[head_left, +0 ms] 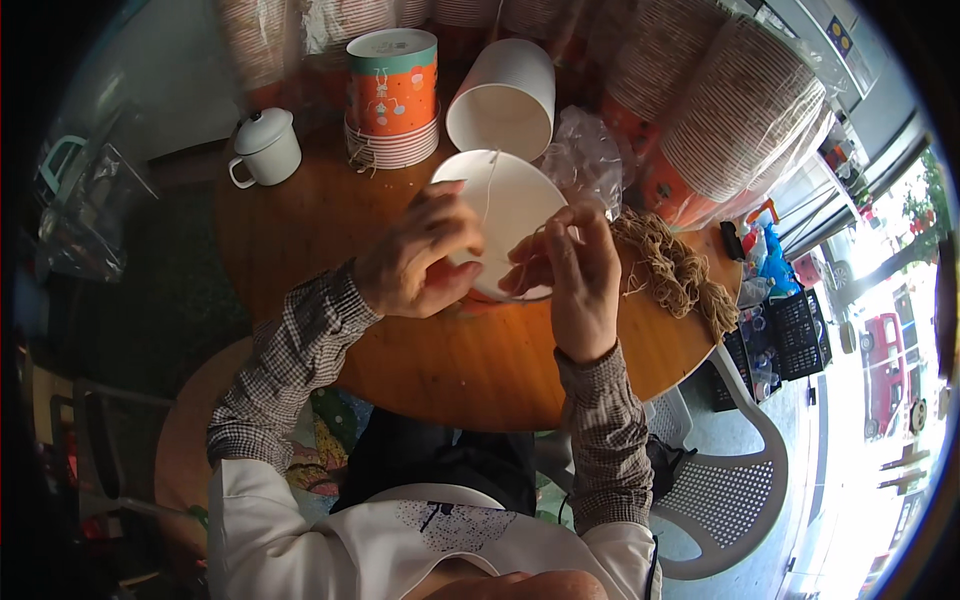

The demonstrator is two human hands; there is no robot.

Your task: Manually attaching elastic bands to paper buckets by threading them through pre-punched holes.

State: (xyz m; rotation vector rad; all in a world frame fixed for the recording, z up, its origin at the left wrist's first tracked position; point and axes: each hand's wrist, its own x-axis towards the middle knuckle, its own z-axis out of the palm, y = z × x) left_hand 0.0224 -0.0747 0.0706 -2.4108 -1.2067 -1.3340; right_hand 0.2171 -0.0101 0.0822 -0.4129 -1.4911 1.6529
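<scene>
A white-lined paper bucket (522,190) with its mouth facing up stands before me on the table. A thin string (488,200) runs down from its far rim across the opening. At the bucket's left side is my left hand (425,252), slightly blurred, its fingers curved and the thumb apart from them. My right hand (575,270) is over the bucket's right rim, thumb and fingers pinched together on the string near the opening. The near wall of the bucket is partly hidden by both hands.
A bundle of tan string (675,265) lies to the right. Behind are a stack of orange paper buckets (393,95), a bucket on its side (505,95), crumpled clear plastic (590,160), a white lidded mug (268,148) and tall wrapped bucket stacks (740,110). A grey chair (725,490) stands right.
</scene>
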